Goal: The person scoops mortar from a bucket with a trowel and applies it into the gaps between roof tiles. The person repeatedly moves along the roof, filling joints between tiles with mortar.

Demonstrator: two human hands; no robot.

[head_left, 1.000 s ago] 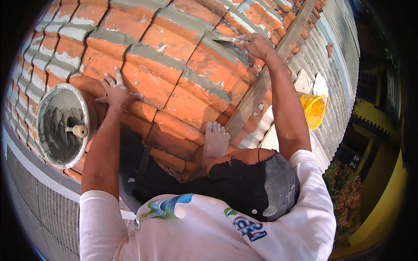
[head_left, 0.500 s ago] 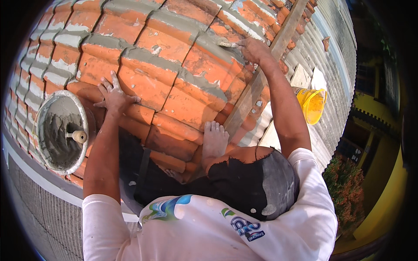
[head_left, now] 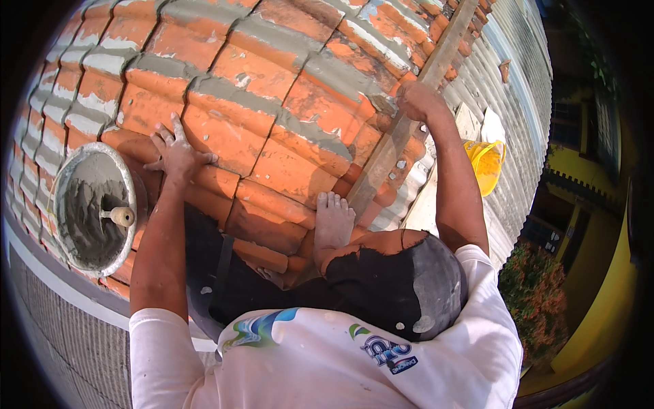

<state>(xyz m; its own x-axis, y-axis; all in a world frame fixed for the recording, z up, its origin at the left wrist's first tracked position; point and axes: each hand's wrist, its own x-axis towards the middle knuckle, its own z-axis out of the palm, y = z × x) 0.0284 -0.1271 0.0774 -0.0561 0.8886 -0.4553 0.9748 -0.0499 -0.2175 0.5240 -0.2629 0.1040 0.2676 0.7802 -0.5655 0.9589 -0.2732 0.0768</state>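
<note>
My left hand (head_left: 178, 151) lies with fingers spread on the orange roof tiles (head_left: 225, 140). Beside it on the left stands a bucket (head_left: 131, 174) of wet grey mortar (head_left: 85, 225), with a wooden-handled trowel (head_left: 121, 215) stuck in it. My right hand (head_left: 417, 101) is closed near the wooden plank, at the right end of a tile row. A thin, flat grey tool (head_left: 383, 103) seems to poke out from its fingers; most of it is hidden. Grey mortar bands (head_left: 334, 71) coat the tile ridges to the left of that hand.
A long wooden plank (head_left: 388, 153) runs up the roof beside my bare foot (head_left: 334, 221). Past it, a yellow bucket (head_left: 485, 167) lies tipped on corrugated sheeting (head_left: 514, 102), near broken pale pieces (head_left: 494, 126). Loose crumbs dot the tiles by the plank.
My right hand has moved right and down along the tile ridge, from the mortar band to the plank's edge. The left hand has stayed on the tiles.
</note>
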